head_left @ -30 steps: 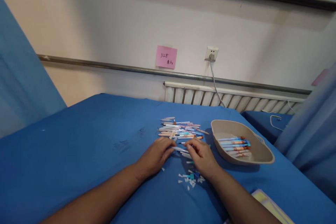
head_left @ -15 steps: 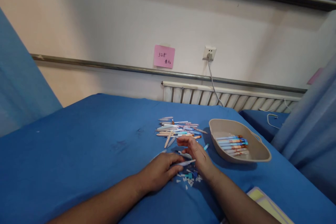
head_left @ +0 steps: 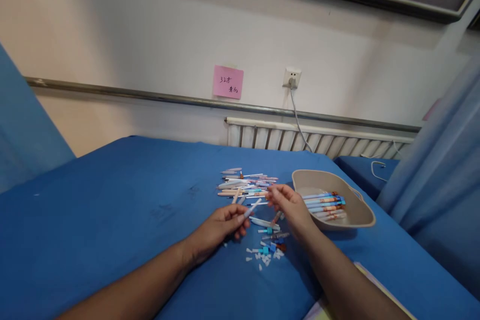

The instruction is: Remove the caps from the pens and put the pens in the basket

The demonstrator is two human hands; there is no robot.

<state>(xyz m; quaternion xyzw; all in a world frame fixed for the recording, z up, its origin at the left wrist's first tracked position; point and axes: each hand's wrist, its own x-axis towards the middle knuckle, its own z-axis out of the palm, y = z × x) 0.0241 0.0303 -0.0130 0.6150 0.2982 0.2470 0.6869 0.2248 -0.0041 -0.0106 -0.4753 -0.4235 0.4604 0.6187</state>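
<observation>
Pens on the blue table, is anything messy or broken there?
Yes. The lined-up pens in the tray lie neatly side by side, but the pile of pens beside it is jumbled. Small white bits and caps lie scattered in front of the pile, like pens taken apart.

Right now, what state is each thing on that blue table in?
Left hand, closed on a white pen part.
Right hand, fingertips pinched beside the pile; what they hold is too small to tell.
Pile of loose pens, scattered on the blue cloth.
Beige tray, holding finished pens laid side by side.
Small pieces, strewn near the hands.
Plug, seated in the wall socket.
</observation>
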